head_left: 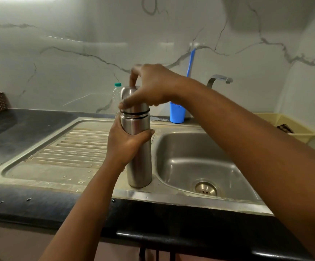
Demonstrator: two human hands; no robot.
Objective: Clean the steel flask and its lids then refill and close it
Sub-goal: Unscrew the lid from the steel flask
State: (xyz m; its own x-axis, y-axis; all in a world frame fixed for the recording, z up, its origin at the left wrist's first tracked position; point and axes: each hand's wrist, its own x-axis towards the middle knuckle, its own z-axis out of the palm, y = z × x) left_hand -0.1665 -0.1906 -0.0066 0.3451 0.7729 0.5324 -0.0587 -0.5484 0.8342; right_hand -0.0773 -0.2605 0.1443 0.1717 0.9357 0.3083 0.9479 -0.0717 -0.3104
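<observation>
steel flask (139, 147) upright on sink (200, 147) rim | left hand (123, 146) wrapped round body | right hand (149, 87) gripping lid (132, 98), probably twisting | rigid, smooth, likely slippery wet: hold mid-body

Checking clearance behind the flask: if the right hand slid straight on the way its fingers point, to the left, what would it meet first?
Probably the clear plastic bottle with the green cap, just beyond the right hand; depth is unclear.
</observation>
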